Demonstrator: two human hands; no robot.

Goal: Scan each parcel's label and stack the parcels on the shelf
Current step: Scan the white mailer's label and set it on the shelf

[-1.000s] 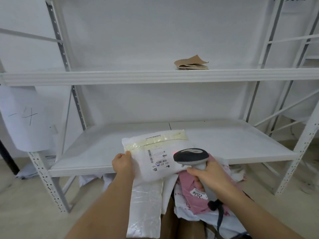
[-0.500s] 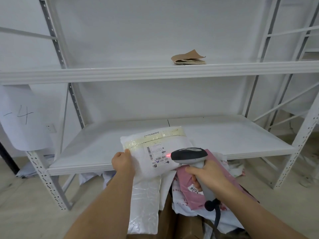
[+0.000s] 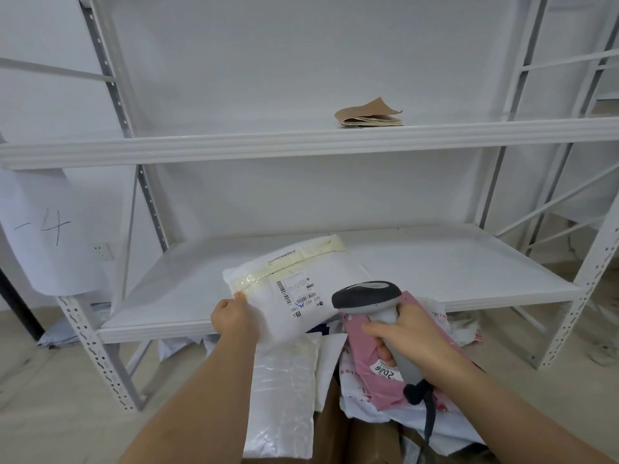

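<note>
A white parcel (image 3: 294,293) is being gripped by the left hand (image 3: 234,318), a scanner (image 3: 371,306) by the right hand (image 3: 412,339); scanning is likely being finished, and shelving on the lower shelf (image 3: 452,262) is being called for.

1. A parcel storeroom or sorting room: white slotted-steel shelving (image 3: 110,356) fills the frame against a bare white wall.
2. Mailer bags (image 3: 385,390) heaped at the bottom, over brown cartons (image 3: 365,443).
3. A corded barcode scanner (image 3: 368,296), centre right.
4. Paper sign marked "-4" (image 3: 47,229), at left.
</note>
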